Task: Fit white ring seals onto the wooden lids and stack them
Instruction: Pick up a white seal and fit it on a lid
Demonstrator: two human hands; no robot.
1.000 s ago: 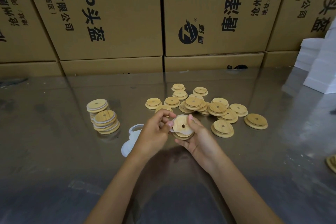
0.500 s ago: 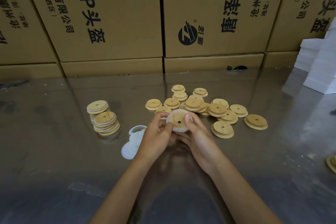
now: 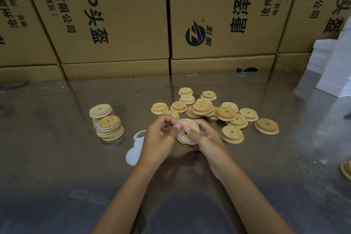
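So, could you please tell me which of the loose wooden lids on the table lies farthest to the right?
The single lid lying flat by itself, right of the main cluster; no other lid touches it.

Glossy grey surface (image 3: 57, 157), stacked printed cardboard boxes (image 3: 117, 15) behind (white foam blocks (image 3: 336, 66) right)

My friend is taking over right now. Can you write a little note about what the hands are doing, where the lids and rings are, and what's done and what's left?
Left hand and right hand: both grip one wooden lid above the table, fingers working a white ring seal onto its rim.
Spare white ring seals: on the table, just left of the left hand.
Done: sealed lids in two leaning stacks on the left.
Left: finish this lid, stack it, then do the loose pile of lids on the right.
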